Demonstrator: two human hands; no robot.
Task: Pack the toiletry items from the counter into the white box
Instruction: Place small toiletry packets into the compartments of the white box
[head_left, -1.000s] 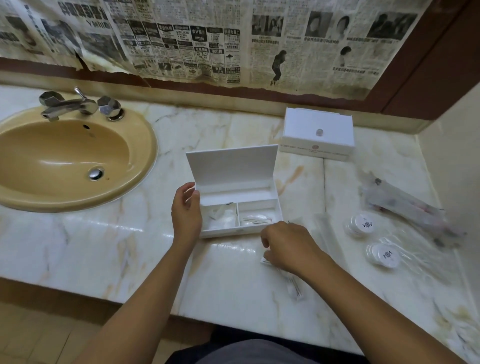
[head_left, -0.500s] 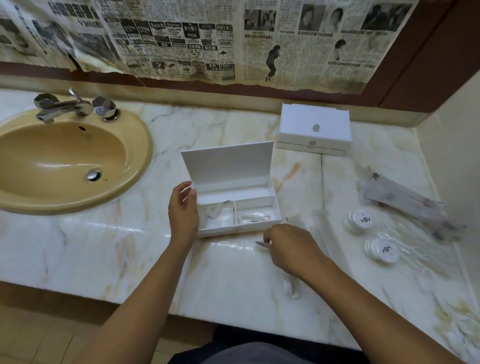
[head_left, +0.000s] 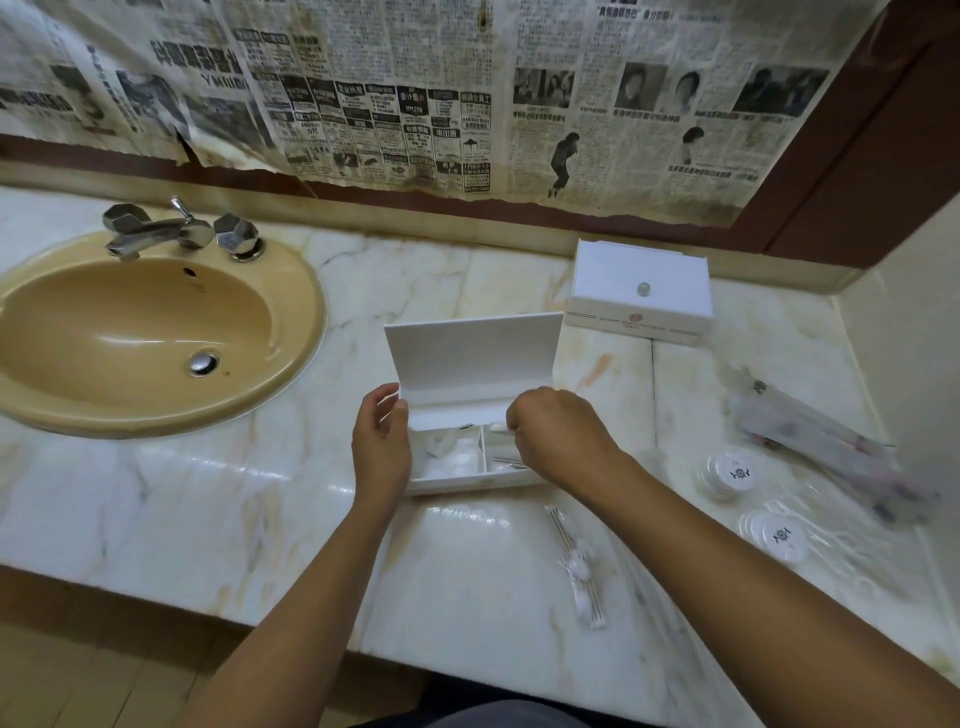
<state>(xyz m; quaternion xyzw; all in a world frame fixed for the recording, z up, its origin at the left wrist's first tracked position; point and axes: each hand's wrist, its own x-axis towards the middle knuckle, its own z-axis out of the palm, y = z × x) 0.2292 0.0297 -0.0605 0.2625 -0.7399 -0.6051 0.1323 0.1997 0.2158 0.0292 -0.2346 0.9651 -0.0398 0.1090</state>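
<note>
An open white box (head_left: 470, 358) with its lid raised stands on the marble counter; it has two front compartments with small packets inside. My left hand (head_left: 381, 441) grips the box's left wall. My right hand (head_left: 558, 434) hovers over the right compartment, fingers pinched on a small clear packet of cotton swabs. Another packet of cotton swabs (head_left: 579, 566) lies on the counter in front of the box. Two round white discs (head_left: 732, 473) (head_left: 779, 535) and long clear-wrapped items (head_left: 826, 447) lie at the right.
A closed white box (head_left: 641, 296) sits behind, near the wall. A tan sink (head_left: 145, 327) with a chrome tap (head_left: 156, 228) is at the left. Newspaper covers the mirror above. A side wall bounds the counter on the right.
My right hand has lifted from the counter in front of the box and moved up over the right compartment with a packet. My left hand has stayed on the box.
</note>
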